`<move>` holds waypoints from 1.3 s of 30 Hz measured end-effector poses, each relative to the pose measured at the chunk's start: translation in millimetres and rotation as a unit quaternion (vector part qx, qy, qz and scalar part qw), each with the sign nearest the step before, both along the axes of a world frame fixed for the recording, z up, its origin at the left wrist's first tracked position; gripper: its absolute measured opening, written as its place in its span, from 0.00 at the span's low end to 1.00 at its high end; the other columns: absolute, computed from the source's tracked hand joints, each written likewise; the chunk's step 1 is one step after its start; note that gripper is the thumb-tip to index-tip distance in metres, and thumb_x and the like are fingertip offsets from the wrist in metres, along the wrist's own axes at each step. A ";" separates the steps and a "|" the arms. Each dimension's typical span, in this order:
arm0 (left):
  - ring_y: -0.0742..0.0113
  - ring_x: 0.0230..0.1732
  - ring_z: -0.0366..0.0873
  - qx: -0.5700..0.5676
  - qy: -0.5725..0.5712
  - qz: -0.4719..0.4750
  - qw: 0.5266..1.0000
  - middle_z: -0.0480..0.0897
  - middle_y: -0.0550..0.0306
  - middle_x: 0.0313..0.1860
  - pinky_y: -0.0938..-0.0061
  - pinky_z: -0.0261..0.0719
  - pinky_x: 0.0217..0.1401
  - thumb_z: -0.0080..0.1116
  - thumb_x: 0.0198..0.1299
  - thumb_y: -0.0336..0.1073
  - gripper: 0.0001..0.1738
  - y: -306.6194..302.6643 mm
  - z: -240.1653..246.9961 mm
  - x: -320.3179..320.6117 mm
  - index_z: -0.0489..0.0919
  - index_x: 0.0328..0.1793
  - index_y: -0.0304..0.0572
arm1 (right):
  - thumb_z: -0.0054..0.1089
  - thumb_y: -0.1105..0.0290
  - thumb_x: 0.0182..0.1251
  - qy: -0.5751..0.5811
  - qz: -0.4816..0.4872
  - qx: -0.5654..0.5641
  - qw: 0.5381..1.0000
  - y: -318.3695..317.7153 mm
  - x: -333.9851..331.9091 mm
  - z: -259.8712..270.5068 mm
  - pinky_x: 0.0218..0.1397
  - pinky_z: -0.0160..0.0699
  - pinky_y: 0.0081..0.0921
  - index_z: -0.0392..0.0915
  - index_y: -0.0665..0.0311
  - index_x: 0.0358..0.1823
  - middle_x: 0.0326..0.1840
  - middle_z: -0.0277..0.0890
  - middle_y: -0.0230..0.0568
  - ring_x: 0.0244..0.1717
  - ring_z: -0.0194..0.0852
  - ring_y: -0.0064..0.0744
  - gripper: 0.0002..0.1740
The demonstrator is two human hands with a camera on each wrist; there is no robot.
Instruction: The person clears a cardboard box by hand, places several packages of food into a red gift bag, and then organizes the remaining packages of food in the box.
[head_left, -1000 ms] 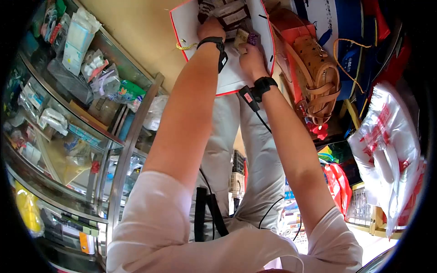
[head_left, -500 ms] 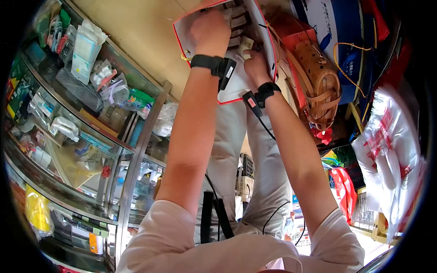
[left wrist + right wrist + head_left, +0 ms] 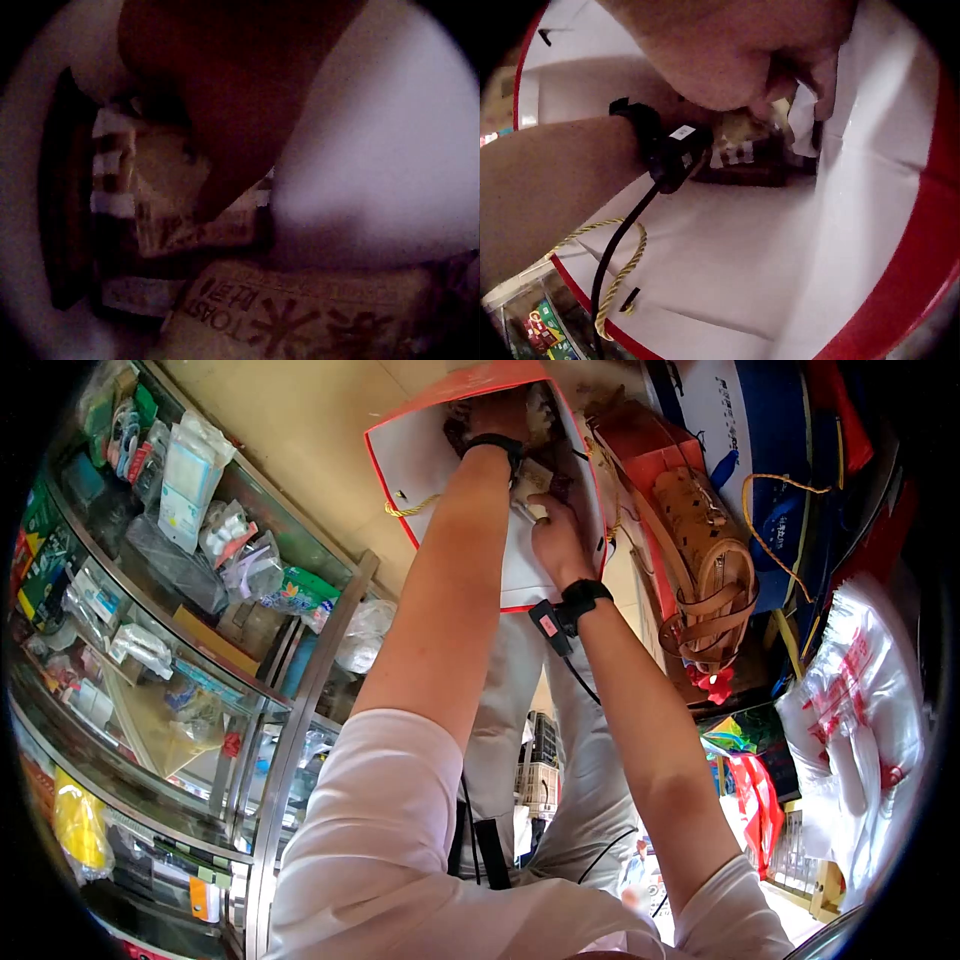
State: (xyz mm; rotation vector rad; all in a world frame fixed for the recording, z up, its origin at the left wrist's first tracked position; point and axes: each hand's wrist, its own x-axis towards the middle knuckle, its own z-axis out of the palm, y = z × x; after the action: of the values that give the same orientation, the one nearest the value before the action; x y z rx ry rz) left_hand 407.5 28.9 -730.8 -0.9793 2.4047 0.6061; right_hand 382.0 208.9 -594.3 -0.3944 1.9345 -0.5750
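A large paper bag point(image 3: 525, 575), white inside with a red rim, faces me at the top of the head view. My left hand point(image 3: 497, 415) is deep inside it. In the dark left wrist view, its thumb lies over a tan packet with brown-and-white striped edges point(image 3: 169, 180); its other fingers are hidden, so I cannot tell whether it grips. My right hand point(image 3: 556, 535), nearer the bag's mouth, pinches a tan toast packet point(image 3: 536, 478). In the left wrist view the toast packet point(image 3: 300, 315) shows printed "TOAST" lettering.
A yellow rope handle point(image 3: 410, 510) hangs at the bag's left side. A tan handbag point(image 3: 705, 530) with straps stands close on the right, beside blue bags. To the left runs a glass display case point(image 3: 290, 730) with packaged goods. White plastic bags point(image 3: 855, 710) hang at far right.
My left hand rose toward the bag's opening, then went back down deeper inside. The bag's mouth tilted more toward me. My right hand stayed near the same spot, still pinching the toast packet.
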 end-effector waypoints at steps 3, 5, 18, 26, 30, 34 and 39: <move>0.40 0.56 0.84 0.132 -0.133 -0.003 0.982 0.86 0.41 0.54 0.50 0.83 0.58 0.71 0.50 0.46 0.25 -3.5 40.2 -11.5 0.87 0.55 0.46 | 0.43 0.85 0.59 0.028 0.022 -0.002 0.999 7.1 2.4 -4.6 0.63 0.75 0.34 0.82 0.66 0.56 0.51 0.83 0.63 0.56 0.80 0.59 0.26; 0.39 0.52 0.85 0.087 -0.047 0.029 0.995 0.88 0.42 0.48 0.51 0.84 0.57 0.71 0.49 0.47 0.22 9.5 22.5 6.3 0.88 0.49 0.44 | 0.43 0.85 0.59 0.018 0.018 0.026 0.999 -3.6 -1.7 4.4 0.62 0.76 0.35 0.82 0.65 0.57 0.49 0.83 0.63 0.55 0.81 0.60 0.26; 0.54 0.55 0.81 0.334 0.254 0.402 0.814 0.83 0.44 0.55 0.60 0.79 0.60 0.83 0.45 0.52 0.47 -22.3 16.5 14.8 0.72 0.65 0.30 | 0.49 0.82 0.55 -0.034 -0.036 0.007 0.999 6.9 4.7 -13.1 0.63 0.76 0.41 0.83 0.63 0.57 0.53 0.82 0.64 0.58 0.79 0.60 0.27; 0.46 0.67 0.75 0.300 0.326 0.370 0.816 0.79 0.38 0.64 0.59 0.73 0.67 0.80 0.49 0.53 0.43 4.0 24.9 -10.4 0.76 0.62 0.28 | 0.48 0.80 0.58 0.023 -0.009 0.027 0.999 0.1 4.9 0.9 0.64 0.75 0.43 0.81 0.67 0.56 0.52 0.81 0.67 0.57 0.78 0.63 0.24; 0.47 0.67 0.75 0.336 0.309 0.343 0.821 0.78 0.39 0.66 0.61 0.73 0.68 0.81 0.48 0.51 0.49 -6.1 36.9 3.7 0.70 0.70 0.31 | 0.47 0.83 0.57 0.013 -0.018 0.042 0.999 2.2 8.6 15.1 0.61 0.77 0.41 0.82 0.66 0.56 0.49 0.81 0.68 0.55 0.81 0.61 0.25; 0.46 0.67 0.76 0.228 0.247 0.334 0.881 0.78 0.39 0.65 0.61 0.74 0.67 0.82 0.46 0.46 0.50 -10.0 68.8 6.9 0.65 0.70 0.31 | 0.49 0.82 0.58 0.087 0.054 -0.002 0.995 -1.0 10.3 35.2 0.60 0.78 0.44 0.84 0.64 0.55 0.49 0.81 0.69 0.55 0.80 0.62 0.24; 0.37 0.63 0.77 0.140 0.234 0.321 0.907 0.78 0.33 0.62 0.55 0.76 0.65 0.79 0.41 0.36 0.44 -1.7 163.4 2.9 0.67 0.65 0.32 | 0.54 0.78 0.60 0.122 0.236 0.025 0.964 -19.8 -5.4 105.8 0.56 0.82 0.50 0.85 0.69 0.44 0.54 0.78 0.62 0.51 0.82 0.64 0.13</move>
State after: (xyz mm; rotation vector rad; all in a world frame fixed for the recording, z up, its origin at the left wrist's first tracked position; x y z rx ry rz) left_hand 410.4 27.2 -567.3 -1.6491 2.2300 1.5282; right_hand 376.6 189.1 -488.5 -0.8983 1.9857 -0.1697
